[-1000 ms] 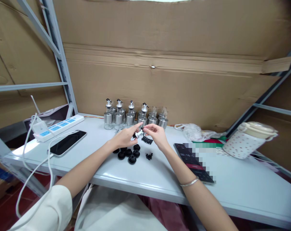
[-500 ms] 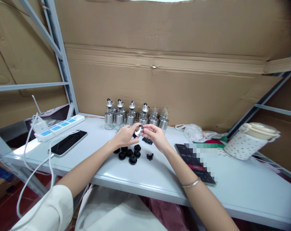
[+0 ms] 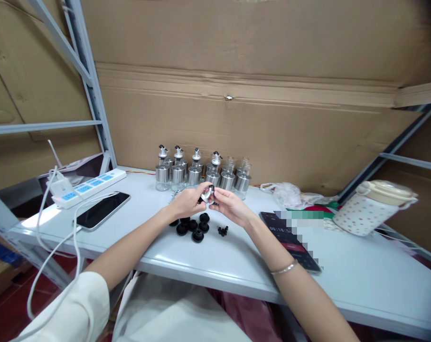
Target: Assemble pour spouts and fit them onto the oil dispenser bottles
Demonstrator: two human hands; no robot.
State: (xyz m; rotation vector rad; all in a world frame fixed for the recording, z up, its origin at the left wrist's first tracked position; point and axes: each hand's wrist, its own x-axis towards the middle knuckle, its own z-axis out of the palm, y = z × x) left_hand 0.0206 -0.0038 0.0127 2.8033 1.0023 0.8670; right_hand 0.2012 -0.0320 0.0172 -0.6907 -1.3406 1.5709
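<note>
Slightly lower now, the right hand hides the black clips; with the left hand it pinches the spout above the worktop, near the bottles. I think loose fingertips could drop it.

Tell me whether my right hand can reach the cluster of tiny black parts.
Likely yes: the cluster lies close to your right hand with nothing visible between, though its fingers are busy with the silvery piece.

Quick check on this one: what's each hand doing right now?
Left hand: closed, holding a silver-and-black spout piece.
Right hand: fingertips pinched at the same piece's black end.
</note>
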